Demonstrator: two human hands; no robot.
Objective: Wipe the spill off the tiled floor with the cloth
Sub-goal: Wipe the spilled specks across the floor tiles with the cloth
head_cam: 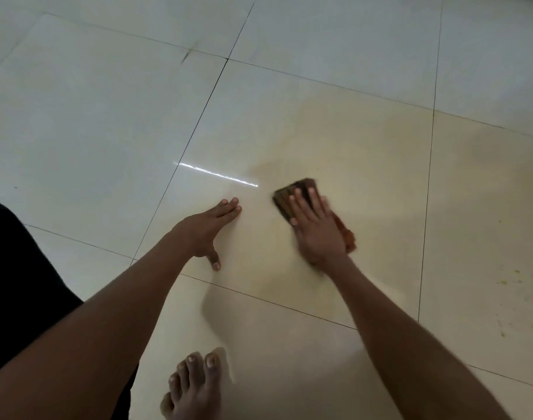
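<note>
My right hand (316, 230) lies flat on a brown cloth (292, 194), pressing it against the tiled floor (107, 116); the cloth sticks out beyond the fingertips and at the right of the palm. A yellowish smear (365, 140) spreads over the tiles around and beyond the cloth. Small yellow specks of spill (522, 277) dot the floor at the far right. My left hand (209, 225) rests flat on the tile to the left of the cloth, fingers together and thumb spread, holding nothing.
A bare foot (189, 386) stands on the tile at the bottom centre. Dark clothing (20, 283) fills the lower left. Dark grout lines cross the glossy floor, and a bright light streak (216, 174) reflects just beyond my left hand.
</note>
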